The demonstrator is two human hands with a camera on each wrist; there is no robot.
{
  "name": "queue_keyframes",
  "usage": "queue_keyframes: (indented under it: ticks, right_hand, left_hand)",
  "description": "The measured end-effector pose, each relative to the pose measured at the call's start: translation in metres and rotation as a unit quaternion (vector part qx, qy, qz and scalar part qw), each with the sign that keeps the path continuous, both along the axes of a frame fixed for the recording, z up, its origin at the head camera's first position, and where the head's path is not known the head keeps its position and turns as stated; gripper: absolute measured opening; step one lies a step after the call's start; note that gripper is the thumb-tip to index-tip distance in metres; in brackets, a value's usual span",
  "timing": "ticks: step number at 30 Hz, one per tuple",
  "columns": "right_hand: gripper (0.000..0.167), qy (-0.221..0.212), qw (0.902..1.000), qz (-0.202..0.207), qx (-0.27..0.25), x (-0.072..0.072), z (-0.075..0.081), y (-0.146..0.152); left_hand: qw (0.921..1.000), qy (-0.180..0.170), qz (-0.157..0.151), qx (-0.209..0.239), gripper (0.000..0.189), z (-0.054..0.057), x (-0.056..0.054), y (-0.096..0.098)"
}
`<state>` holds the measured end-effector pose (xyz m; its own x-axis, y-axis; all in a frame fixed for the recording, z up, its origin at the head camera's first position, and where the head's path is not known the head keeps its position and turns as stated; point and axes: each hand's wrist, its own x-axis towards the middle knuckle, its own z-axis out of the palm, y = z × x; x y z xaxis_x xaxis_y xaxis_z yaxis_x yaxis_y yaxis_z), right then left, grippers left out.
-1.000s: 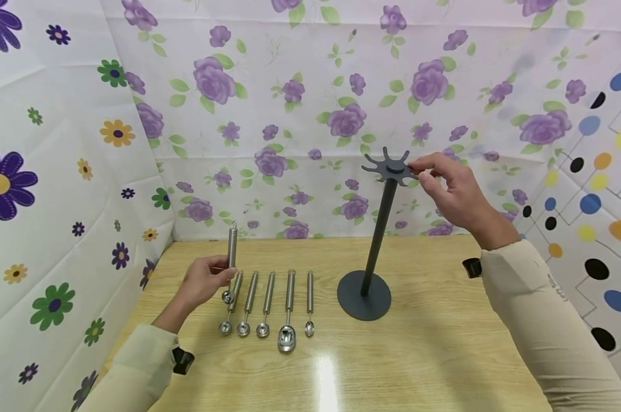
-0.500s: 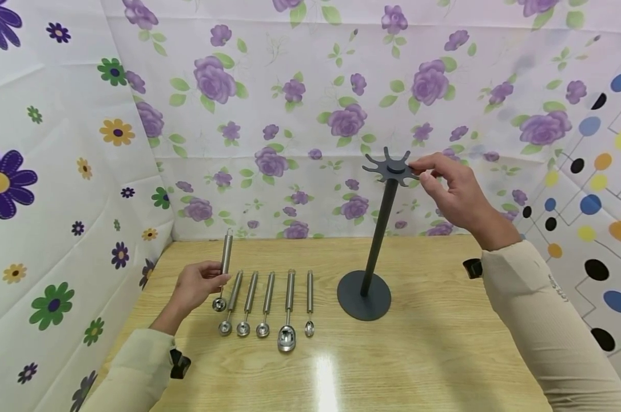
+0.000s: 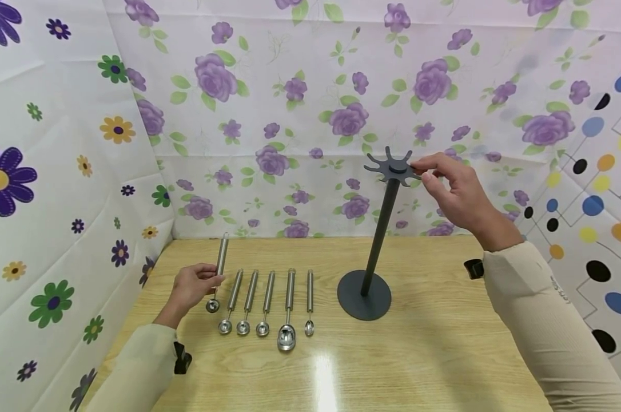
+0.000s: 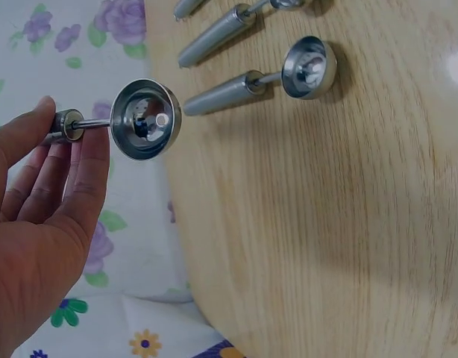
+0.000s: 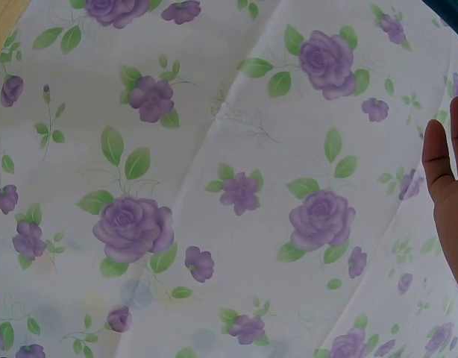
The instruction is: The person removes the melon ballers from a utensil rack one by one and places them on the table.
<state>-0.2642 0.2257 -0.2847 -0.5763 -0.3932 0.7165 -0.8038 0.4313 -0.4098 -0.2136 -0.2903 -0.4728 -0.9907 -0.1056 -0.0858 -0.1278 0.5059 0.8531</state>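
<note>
My left hand (image 3: 189, 286) holds a steel melon baller (image 4: 145, 119) by its handle, between thumb and fingers. Its round bowl points toward me and the handle stands up and away, left of the row on the table. In the left wrist view, the bowl appears raised over the wood near the table edge. At the right, my right hand (image 3: 452, 186) pinches an outer prong of the black utensil stand (image 3: 379, 240), at its hooked top. Only part of the right hand shows in the right wrist view.
Several steel scoops lie in a row on the wooden table (image 3: 413, 349), among them a similar baller (image 3: 225, 327), a big oval scoop (image 3: 287, 337) and a small narrow one (image 3: 309, 328). Flowered cloth (image 3: 290, 114) hangs behind, and patterned cloth at both sides.
My left hand has moved left and down toward me with the melon baller, away from the row. The right hand stays at the stand's top.
</note>
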Motion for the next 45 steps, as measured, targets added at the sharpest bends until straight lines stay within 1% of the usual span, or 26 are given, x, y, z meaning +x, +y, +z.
queue_keyframes:
  ticks: [5,9,12,14,16,17,20,25,30,35,37,40,42,45]
  right_hand:
    - [0.031,0.004,1.0000,0.003,0.001,-0.002,-0.001,0.000]
    - [0.032,0.008,1.0000,0.003,-0.002,-0.001,-0.001,0.000]
    - [0.032,0.010,0.9999,0.001,-0.002,-0.001,0.000,0.000]
    - [0.032,0.009,1.0000,-0.002,-0.001,-0.001,0.000,0.000]
    - [0.031,0.007,1.0000,-0.002,0.001,-0.001,-0.001,0.001]
    - [0.031,0.006,1.0000,-0.003,0.002,-0.001,0.000,0.001]
    - [0.032,0.005,1.0000,-0.005,0.003,0.000,0.000,0.001]
    - [0.033,0.004,1.0000,-0.004,0.006,0.000,0.000,0.001]
    - [0.033,0.003,0.9999,-0.006,0.011,0.000,0.001,0.001]
    - [0.034,0.005,0.9999,-0.011,0.011,0.000,0.000,0.003]
    - [0.035,0.006,0.9999,-0.011,0.008,0.000,0.000,0.003]
    - [0.037,0.008,0.9999,-0.006,0.004,0.000,0.000,0.002]
    - [0.038,0.008,1.0000,-0.002,0.001,0.000,0.000,0.001]
    - [0.038,0.008,1.0000,0.000,-0.002,-0.001,-0.001,0.001]
  left_hand:
    - [1.0000,-0.008,0.002,0.001,0.038,-0.006,-0.006,-0.006]
    - [0.9997,-0.019,-0.001,0.016,0.038,-0.008,-0.007,-0.010]
    - [0.9993,-0.025,-0.008,0.025,0.038,-0.012,-0.008,-0.014]
    - [0.9991,-0.031,-0.008,0.029,0.038,-0.016,-0.009,-0.017]
    - [0.9987,-0.042,-0.008,0.026,0.039,-0.020,-0.010,-0.020]
    - [0.9985,-0.050,-0.003,0.023,0.039,-0.022,-0.010,-0.021]
    - [0.9974,-0.071,0.000,0.005,0.040,-0.029,-0.010,-0.024]
    - [0.9946,-0.103,0.008,-0.009,0.035,-0.040,-0.010,-0.028]
    - [0.9916,-0.126,0.021,-0.023,0.031,-0.049,-0.012,-0.030]
    - [0.9901,-0.135,0.025,-0.027,0.025,-0.052,-0.016,-0.029]
    - [0.9898,-0.137,0.025,-0.030,0.025,-0.051,-0.016,-0.027]
    - [0.9889,-0.139,0.026,-0.045,0.024,-0.051,-0.015,-0.024]
    - [0.9878,-0.142,0.031,-0.054,0.025,-0.052,-0.015,-0.023]
    - [0.9865,-0.149,0.039,-0.055,0.024,-0.055,-0.015,-0.023]
